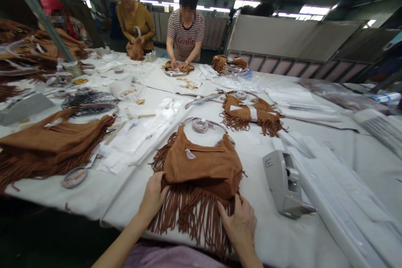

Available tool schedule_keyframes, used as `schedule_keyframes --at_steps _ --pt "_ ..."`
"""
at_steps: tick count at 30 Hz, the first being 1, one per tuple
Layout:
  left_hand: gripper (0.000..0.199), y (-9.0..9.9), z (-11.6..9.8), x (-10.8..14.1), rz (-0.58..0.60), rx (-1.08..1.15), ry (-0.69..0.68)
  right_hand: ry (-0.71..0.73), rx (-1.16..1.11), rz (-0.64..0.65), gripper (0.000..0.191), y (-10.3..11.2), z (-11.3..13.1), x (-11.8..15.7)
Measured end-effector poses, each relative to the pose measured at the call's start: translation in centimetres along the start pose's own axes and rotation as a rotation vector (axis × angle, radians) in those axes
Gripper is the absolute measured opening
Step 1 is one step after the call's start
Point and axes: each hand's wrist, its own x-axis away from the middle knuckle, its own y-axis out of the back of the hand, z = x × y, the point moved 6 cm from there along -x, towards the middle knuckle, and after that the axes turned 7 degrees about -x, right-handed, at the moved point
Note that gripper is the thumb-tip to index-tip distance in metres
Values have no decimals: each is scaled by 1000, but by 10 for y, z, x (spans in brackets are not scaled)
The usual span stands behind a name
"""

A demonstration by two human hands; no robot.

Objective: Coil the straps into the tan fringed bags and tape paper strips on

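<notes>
A brown suede handbag (201, 163) with long fringe lies flat on the white table in front of me, its strap curving away at the top. A small wrapped tag (190, 154) hangs from its zipper. My left hand (155, 197) grips the bag's lower left corner, thumb on the front and fingers along the side. At the lower right corner, my right hand (240, 220) holds the edge and fringe between thumb and fingers. A coiled, wrapped strap (200, 125) rests inside the loop of the handle.
A grey tape dispenser (285, 184) stands to the right, beside long plastic-wrapped white sheets (342, 201). Another fringed bag (251, 113) lies beyond, and one more (53, 142) at left. White paper (141, 134) is scattered about. Co-workers (186, 29) handle bags across the table.
</notes>
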Motion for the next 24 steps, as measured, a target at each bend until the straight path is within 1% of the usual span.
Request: schedule_keyframes --at_steps 2,4,6,8,10,11,12,14,15,17,19,20,21,22,24 --pt "30 4 -1 0 13 59 14 36 2 43 41 -4 -4 1" --pt "19 8 -4 -1 50 103 24 86 -55 92 30 -9 -17 -5" --pt "11 10 -7 -1 83 128 24 120 -123 131 31 -12 -35 -16" --pt "9 11 -9 -1 98 137 23 136 -159 174 36 -11 -51 -29" --pt "10 11 -9 1 109 141 25 159 -150 199 39 -4 -57 -39" --pt "11 11 -9 3 117 144 21 174 -129 185 41 4 -55 -41" --pt "11 11 -9 5 126 148 12 191 -104 152 42 13 -51 -41" --pt "12 13 -9 10 123 147 -8 244 -91 64 45 31 -35 -34" --pt "13 16 -9 13 97 130 -7 289 -122 40 46 38 -23 -28" --pt "17 24 -11 20 -3 51 12 420 -234 74 42 41 5 -11" --pt "21 32 -21 28 -93 -34 0 557 -335 157 40 34 32 5" --pt "22 34 -29 32 -108 -49 -37 607 -360 200 42 28 44 10" --pt "22 33 -40 35 -93 -35 -95 644 -369 236 43 22 55 14" --pt "22 30 -51 37 -54 2 -163 673 -367 269 45 15 64 16" --pt "25 20 -71 40 57 94 -286 717 -342 339 50 3 80 16"
